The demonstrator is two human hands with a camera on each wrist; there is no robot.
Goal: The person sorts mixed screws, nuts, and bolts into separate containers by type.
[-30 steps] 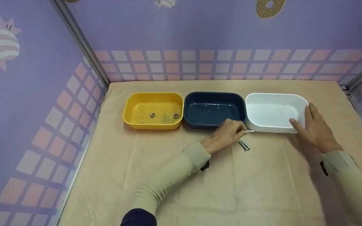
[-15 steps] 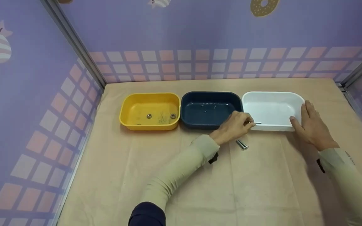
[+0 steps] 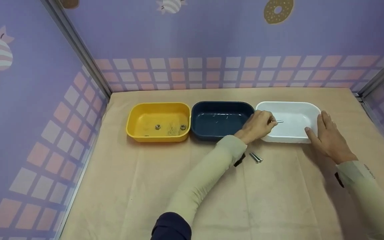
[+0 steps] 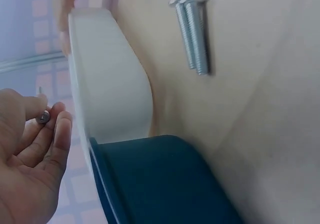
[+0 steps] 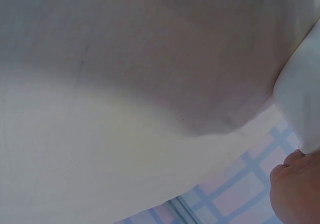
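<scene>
Between thumb and fingers, my left hand pinches a small metal screw above the left part of the white bin. In the left wrist view the round head of that screw shows between the fingertips. My right hand rests against the right end of the white bin, thumb over the front rim and fingers along the outer side. Two silver screws lie side by side on the cloth in front of the bins, and they appear larger in the left wrist view.
A dark blue bin stands in the middle, touching the white one. To its left is a yellow bin with a nut and another nut inside. Patterned walls enclose the back and sides of the cloth-covered table.
My left hand has moved up and to the right with the screw, from in front of the bins to over the white bin. My right hand stays at the bin's right end.
</scene>
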